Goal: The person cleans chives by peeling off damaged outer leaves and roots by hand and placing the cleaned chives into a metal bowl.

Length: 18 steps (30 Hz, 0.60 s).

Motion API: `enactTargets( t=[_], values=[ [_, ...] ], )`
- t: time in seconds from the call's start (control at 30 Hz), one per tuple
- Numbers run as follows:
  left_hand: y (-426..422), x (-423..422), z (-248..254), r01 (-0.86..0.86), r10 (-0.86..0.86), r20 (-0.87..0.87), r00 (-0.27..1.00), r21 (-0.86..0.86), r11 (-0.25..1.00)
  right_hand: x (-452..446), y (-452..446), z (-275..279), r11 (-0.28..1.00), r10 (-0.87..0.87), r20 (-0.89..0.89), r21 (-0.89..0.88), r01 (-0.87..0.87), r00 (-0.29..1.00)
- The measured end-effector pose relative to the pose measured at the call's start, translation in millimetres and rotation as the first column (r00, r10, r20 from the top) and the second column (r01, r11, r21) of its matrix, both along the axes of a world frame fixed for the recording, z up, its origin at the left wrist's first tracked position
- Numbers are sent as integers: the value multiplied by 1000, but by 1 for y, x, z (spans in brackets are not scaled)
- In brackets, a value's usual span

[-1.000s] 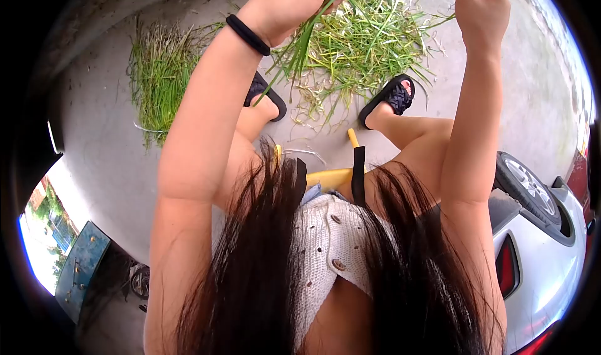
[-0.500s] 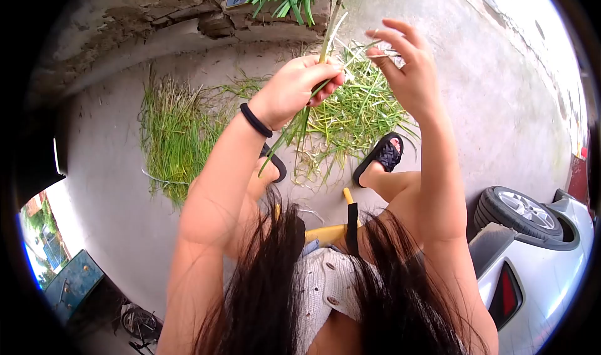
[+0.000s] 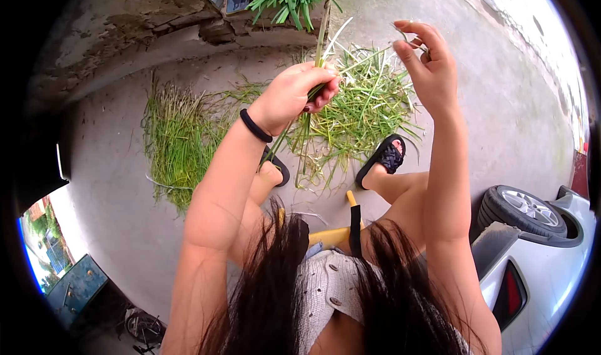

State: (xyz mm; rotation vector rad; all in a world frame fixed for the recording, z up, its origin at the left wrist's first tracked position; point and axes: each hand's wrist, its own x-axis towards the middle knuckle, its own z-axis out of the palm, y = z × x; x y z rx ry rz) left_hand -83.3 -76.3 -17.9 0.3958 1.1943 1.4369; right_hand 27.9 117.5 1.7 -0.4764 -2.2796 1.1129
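Right hand (image 3: pixel 433 70) shifted away from left hand (image 3: pixel 299 91); right fingers loosely spread, left fingers pinching green stalks (image 3: pixel 322 41).

Green stalks (image 3: pixel 322 41), black woven sandals (image 3: pixel 391 157), silver car (image 3: pixel 554 280)

No lettering, label, brand, number or sign can be read, neither on the silver car (image 3: pixel 554 280) at four o'clock nor the blue panel (image 3: pixel 76 289) at eight o'clock.
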Motion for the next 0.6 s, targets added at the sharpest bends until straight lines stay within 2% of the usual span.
enactTargets(
  t=[0.07,0.1,0.2,0.23,0.33,0.37,0.5,0.6],
  values=[
    [0,1,1,-4,4,8,1000,0,1000,-1,-8,1,957,182,-5,230,-176,983],
    [1,2,2,-6,6,11,1000,0,1000,0,-7,-4,925,222,88,296,-238,971],
    [2,2,4,15,-15,12,1000,8,1000,0,-5,-14,939,215,147,241,-245,966],
    [3,3,4,17,-17,11,1000,21,1000,0,-5,-10,935,225,111,253,-247,968],
    [6,6,5,14,-14,14,1000,45,999,-1,2,-15,967,159,87,188,-173,983],
    [6,6,4,8,-9,18,1000,45,999,-1,5,-18,965,102,95,232,-122,990],
    [4,5,1,-13,10,50,999,57,998,-1,14,-19,977,-101,77,198,84,992],
    [3,5,1,-30,27,59,998,46,998,-1,13,-19,983,-54,-29,-177,48,998]
  ],
)
